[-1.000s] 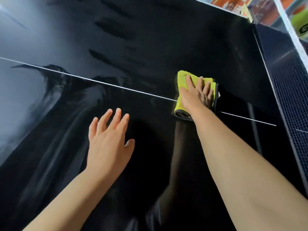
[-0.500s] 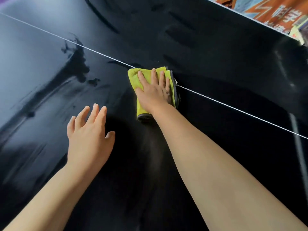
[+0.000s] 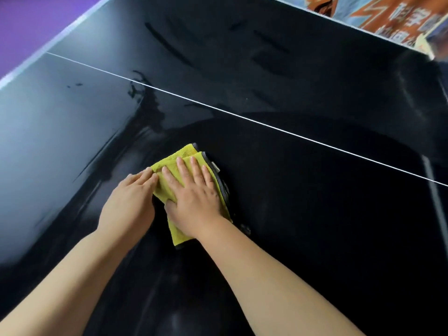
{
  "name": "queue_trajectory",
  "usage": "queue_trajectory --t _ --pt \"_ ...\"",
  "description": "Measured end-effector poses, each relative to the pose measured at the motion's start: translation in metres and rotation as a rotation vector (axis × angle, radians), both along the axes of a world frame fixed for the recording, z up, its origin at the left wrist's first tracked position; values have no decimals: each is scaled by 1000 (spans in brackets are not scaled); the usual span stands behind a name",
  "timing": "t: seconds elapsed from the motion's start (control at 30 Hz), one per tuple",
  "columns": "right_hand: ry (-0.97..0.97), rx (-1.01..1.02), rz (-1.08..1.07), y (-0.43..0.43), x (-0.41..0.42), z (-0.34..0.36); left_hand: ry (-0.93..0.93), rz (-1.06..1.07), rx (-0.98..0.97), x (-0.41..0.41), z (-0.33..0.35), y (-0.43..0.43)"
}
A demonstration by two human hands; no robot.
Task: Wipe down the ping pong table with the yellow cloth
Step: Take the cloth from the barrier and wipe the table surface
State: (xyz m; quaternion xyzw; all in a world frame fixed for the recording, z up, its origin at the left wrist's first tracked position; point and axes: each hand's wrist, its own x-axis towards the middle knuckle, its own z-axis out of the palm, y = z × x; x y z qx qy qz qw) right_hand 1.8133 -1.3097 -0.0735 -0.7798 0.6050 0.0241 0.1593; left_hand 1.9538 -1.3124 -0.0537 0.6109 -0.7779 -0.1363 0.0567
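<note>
I see a black table [image 3: 315,214] from above, and it is shiny. A thin white line [image 3: 266,126] runs across it from the left edge toward the right edge. The cloth [image 3: 162,190] is yellow and folded, and it lies flat on the table on my side of the white line, well away from every edge I can see. It has a dark trim [image 3: 221,187] along its right side. My right hand [image 3: 194,202] lies flat on top of the cloth. Its fingers are straight and a little spread, and they point away from me. It presses down and does not curl round the cloth. My left hand [image 3: 128,204] is just beside it, on the left. Its fingers are straight and close together, and the tips touch the left edge of the cloth. The rest of that hand is over the bare table. It holds nothing. Both arms reach in from the near edge. The table looks pale and misty on the left, and dark and clean round the cloth. There are dark wet streaks [image 3: 143,93] near the white line, and more marks on the far side of it. Past the left edge I see a purple floor [image 3: 36,20]. Past the far edge, at the right corner, there is an orange and blue poster [image 3: 388,18].
</note>
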Motion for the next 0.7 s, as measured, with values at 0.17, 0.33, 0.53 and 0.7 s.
queue_trajectory --t 0.17,0.33,0.53,0.7 --pt "7 -24 -95 3 -59 0 35 -120 36 -59 2 -7" --pt "41 -63 -299 11 -151 -3 15 -292 61 -148 -4 -24" --pt "80 -73 -513 62 -227 -2 19 -471 92 -237 -2 -4" --pt "101 -65 -660 125 -238 1 -21 -592 131 -265 2 43"
